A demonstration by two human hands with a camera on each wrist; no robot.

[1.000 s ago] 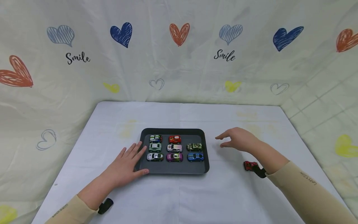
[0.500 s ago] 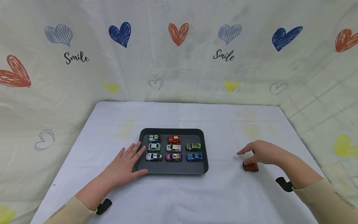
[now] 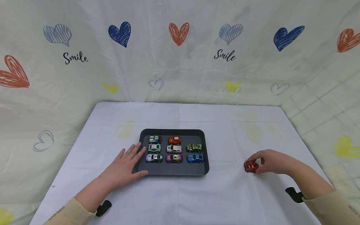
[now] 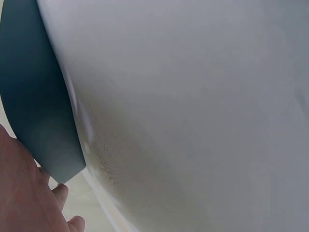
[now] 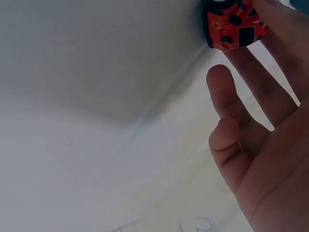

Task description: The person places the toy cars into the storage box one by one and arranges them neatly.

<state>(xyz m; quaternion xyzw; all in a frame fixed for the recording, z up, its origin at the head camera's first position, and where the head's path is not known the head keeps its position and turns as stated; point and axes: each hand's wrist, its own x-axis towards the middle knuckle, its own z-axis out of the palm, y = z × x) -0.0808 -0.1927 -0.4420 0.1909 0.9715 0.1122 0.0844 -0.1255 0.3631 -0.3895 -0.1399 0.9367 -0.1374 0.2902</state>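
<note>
A dark grey tray (image 3: 174, 170) stands mid-table with several small toy cars on it, among them a purple toy car (image 3: 174, 158) and a blue toy car (image 3: 195, 158). My left hand (image 3: 123, 167) rests at the tray's left rim, fingers straight and spread. In the left wrist view, its fingers (image 4: 60, 193) lie against the tray's side wall (image 4: 41, 92). Off to the right, my right hand (image 3: 274, 161) pinches a red toy car with black spots (image 3: 251, 167) at the table surface. The right wrist view shows that car between thumb and fingers, partly cut off by the frame.
A white cloth covers the table (image 3: 216, 197). Behind it hangs a pale curtain (image 3: 197, 68) printed with hearts, which also runs along both sides. Black straps (image 3: 294, 195) sit at the wrists.
My right hand has moved right and toward me from beside the tray, down to the red toy car, and now grips it. The left hand stays at the tray.
</note>
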